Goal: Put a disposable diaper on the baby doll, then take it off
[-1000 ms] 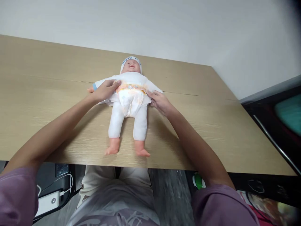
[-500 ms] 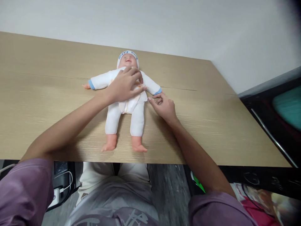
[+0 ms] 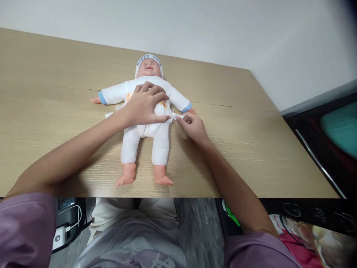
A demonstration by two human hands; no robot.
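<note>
Pressing flat on the doll's (image 3: pixel 145 111) belly, the left hand (image 3: pixel 143 106) lay open while the right hand (image 3: pixel 192 124) pinched the diaper tab (image 3: pixel 177 116), so fastening looked nearly done, that side still unstuck.

Doll's belly (image 3: pixel 156 111) under left hand (image 3: pixel 143 106); upper-right corner blurred.

Bright, even light; soft shadows, blurred warped edges.
</note>
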